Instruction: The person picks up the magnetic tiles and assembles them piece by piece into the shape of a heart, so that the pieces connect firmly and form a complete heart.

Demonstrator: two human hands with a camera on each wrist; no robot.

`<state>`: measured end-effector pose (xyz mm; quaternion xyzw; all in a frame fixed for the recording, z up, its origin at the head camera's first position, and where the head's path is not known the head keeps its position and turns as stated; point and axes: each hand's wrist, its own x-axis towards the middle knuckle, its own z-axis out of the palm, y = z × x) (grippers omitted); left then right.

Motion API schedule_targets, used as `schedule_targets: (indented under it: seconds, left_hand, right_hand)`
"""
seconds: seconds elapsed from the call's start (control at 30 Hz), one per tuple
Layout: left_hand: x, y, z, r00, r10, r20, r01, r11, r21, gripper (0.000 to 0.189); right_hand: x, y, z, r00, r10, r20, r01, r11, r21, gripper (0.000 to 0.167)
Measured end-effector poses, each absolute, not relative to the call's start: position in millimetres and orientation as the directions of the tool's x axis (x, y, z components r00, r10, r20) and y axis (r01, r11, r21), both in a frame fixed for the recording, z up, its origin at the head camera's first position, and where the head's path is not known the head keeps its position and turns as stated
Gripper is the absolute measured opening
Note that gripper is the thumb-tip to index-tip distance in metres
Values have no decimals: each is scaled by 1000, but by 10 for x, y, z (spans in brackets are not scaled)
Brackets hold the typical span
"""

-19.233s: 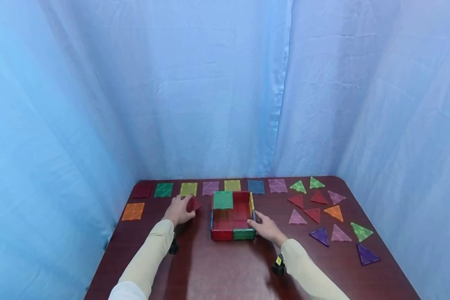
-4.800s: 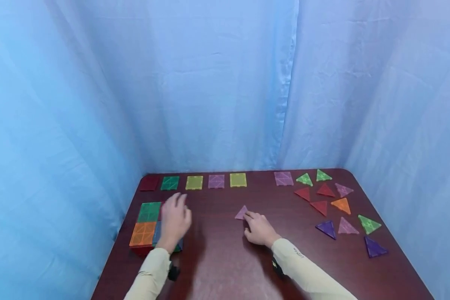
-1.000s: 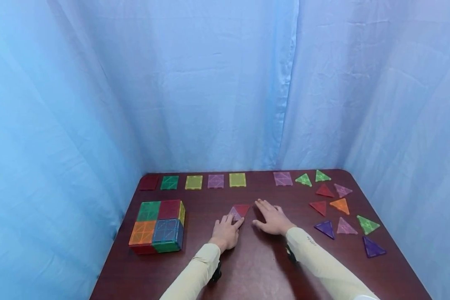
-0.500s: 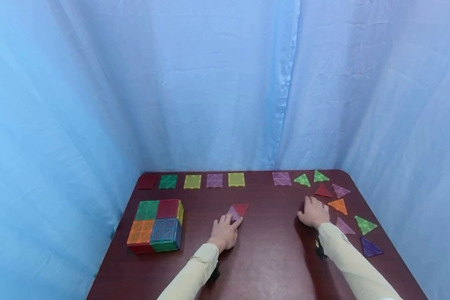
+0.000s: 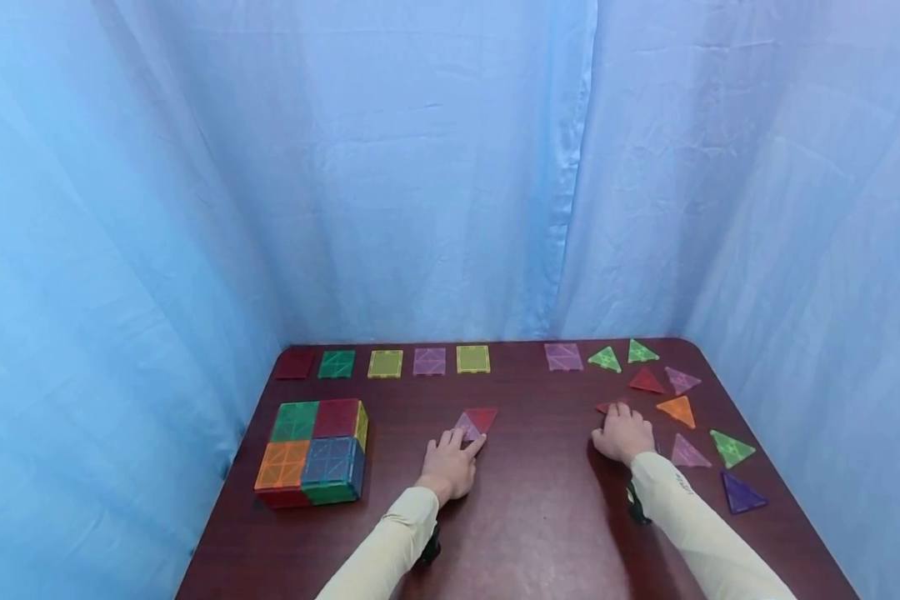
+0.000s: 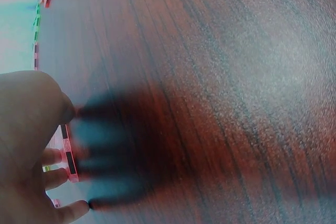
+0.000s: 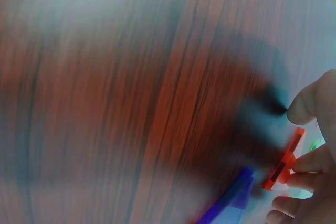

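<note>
In the head view, my left hand (image 5: 450, 465) rests its fingertips on a pale purple triangle magnetic tile (image 5: 468, 423) lying flat, partly covered. A red triangle tile (image 5: 483, 418) lies edge to edge with it. My right hand (image 5: 624, 432) touches another red triangle tile (image 5: 606, 407), mostly hidden under its fingers. The right wrist view shows the fingers on this red tile (image 7: 286, 161), the thumb apart from it. A dark purple tile (image 7: 228, 200) lies close by there. Left of the hands stands a closed box of square tiles (image 5: 315, 454), topped in green, red, orange and blue.
Square tiles, such as a yellow one (image 5: 473, 359) and a green one (image 5: 337, 363), line the table's back edge. Several triangles lie at the right, among them an orange one (image 5: 678, 411) and a purple one (image 5: 742, 492). Blue curtains (image 5: 435, 183) surround the table.
The box was covered and moved left. Two triangles came together at the middle under my left hand, which stays put. My right hand moved right to another red triangle, now shifted slightly left.
</note>
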<state>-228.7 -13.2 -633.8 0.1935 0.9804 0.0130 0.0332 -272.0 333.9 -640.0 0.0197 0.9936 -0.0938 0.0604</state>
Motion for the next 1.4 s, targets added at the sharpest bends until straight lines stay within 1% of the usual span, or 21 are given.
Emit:
schedule_targets:
  seconds: [0.23,0.4,0.5,0.67,0.77,0.8,0.87,0.97,1.03,1.1,1.17,1.23,1.4]
  left_hand:
    - [-2291,-141,-6334,-923,380,-68,377,925,46,52]
    - [-2288,-139,-6359,-922,380,-76,377,925,46,53]
    - [-2279,-150,-6376,-921,384,-65,381,923,48,52]
    - [-2276,-176,-6408,-918,394,-43,394,919,25,51]
    - [-2286,-206,-6416,-911,411,-32,410,912,32,50]
    - [-2293,-223,-6410,-908,418,-16,417,908,48,49]
    - [-2315,-269,-6418,-900,435,27,435,893,115,45]
    - [-2370,-354,-6428,-892,432,136,453,851,267,35]
    - [-2401,-417,-6439,-898,395,196,440,821,365,29]
    - [-2430,-472,-6434,-915,338,221,403,805,436,24]
    - [-2454,-510,-6433,-936,284,209,351,806,477,23]
    - [-2470,-521,-6414,-958,236,163,287,813,507,24]
    - [-2479,-461,-6381,-981,176,75,190,834,518,37]
  right_hand:
    - [-2719,2868,-6420,-994,-104,-46,-93,978,-187,68]
    - [-2658,2472,-6450,-976,-220,4,-217,960,-176,66]
    - [-2600,2210,-6462,-965,-261,16,-260,950,-174,64]
    - [-2514,1827,-6484,-938,-343,52,-346,914,-213,63]
    - [-2506,1696,-6489,-931,-357,74,-364,899,-245,61]
    - [-2512,1675,-6489,-934,-349,81,-358,898,-256,60]
    - [-2536,1660,-6480,-945,-316,88,-328,906,-268,59]
    - [-2590,1705,-6450,-963,-259,72,-269,920,-285,59]
    - [-2632,1753,-6427,-973,-226,41,-228,927,-298,60]
    - [-2676,1801,-6412,-979,-205,8,-197,928,-318,60]
    - [-2723,1839,-6399,-980,-196,-30,-177,931,-321,60]
    - [-2760,1854,-6391,-980,-194,-41,-172,933,-315,59]
    - [-2777,1810,-6376,-982,-186,-26,-170,939,-298,54]
